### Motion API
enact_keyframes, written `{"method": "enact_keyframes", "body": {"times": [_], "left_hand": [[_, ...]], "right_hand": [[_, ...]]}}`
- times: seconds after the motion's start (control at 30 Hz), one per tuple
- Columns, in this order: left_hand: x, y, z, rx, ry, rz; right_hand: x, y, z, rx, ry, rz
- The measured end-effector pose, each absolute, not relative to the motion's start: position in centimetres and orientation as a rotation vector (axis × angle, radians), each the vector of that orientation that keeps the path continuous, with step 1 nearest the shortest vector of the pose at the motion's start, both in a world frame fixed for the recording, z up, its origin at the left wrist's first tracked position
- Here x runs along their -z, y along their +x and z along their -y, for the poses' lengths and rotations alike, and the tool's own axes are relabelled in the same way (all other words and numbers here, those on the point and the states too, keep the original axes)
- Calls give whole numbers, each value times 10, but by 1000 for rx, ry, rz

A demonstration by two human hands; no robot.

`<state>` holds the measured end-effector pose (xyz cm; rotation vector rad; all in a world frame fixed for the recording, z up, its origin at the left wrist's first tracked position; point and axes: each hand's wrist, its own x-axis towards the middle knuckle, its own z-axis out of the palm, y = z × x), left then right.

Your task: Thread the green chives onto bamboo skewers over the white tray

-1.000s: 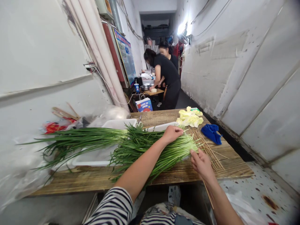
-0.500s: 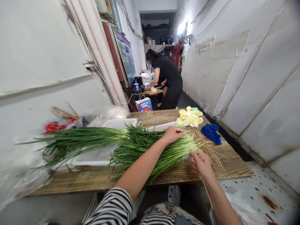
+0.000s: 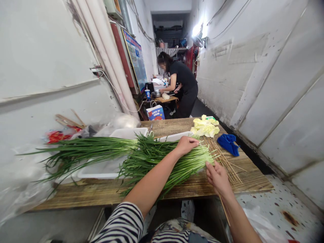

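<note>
Left hand point(image 3: 186, 144): mine, palm down on the chives point(image 3: 162, 158), fingers curled loosely over the pale stem ends; it presses on the bundle but whether it actually grips any stalks I cannot tell.

Right hand point(image 3: 218, 177): mine, closed around a skewer point(image 3: 224, 212) that runs down past my wrist below the table edge; fingertips touch the cut ends of the chives.

Chives: one large bundle lying flat across the table point(image 3: 177, 189), stem ends to my right, leaf tips to my left and over a white tray point(image 3: 101, 170). A second bundle point(image 3: 83, 150) lies further left, over the same tray.

Skewers point(image 3: 224, 158): loose pile on the table, just beside the stem ends.

Blue cloth point(image 3: 228, 143): crumpled, near the right edge.

Yellow gloves point(image 3: 205, 127): heaped at the far end.

Plastic bags point(image 3: 113, 123): against the left wall.

Paper bag point(image 3: 156, 112): beyond the table.

Person point(image 3: 182, 84): in black, at another table down the corridor.
</note>
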<state>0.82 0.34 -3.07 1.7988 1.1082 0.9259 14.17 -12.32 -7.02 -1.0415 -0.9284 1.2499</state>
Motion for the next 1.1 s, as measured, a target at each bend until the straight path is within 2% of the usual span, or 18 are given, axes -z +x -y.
{"method": "enact_keyframes", "body": {"times": [0.8,1.03,1.1], "left_hand": [[31,6,-3,-863,1927,-1096],[11,-5,1,-570,2155,-899],[5,-6,3,-583,2141,-891]], "right_hand": [[71,141,124,-1250,-1045,908],[74,143,123,-1237,-1057,935],[74,143,123,-1230,-1057,944]]}}
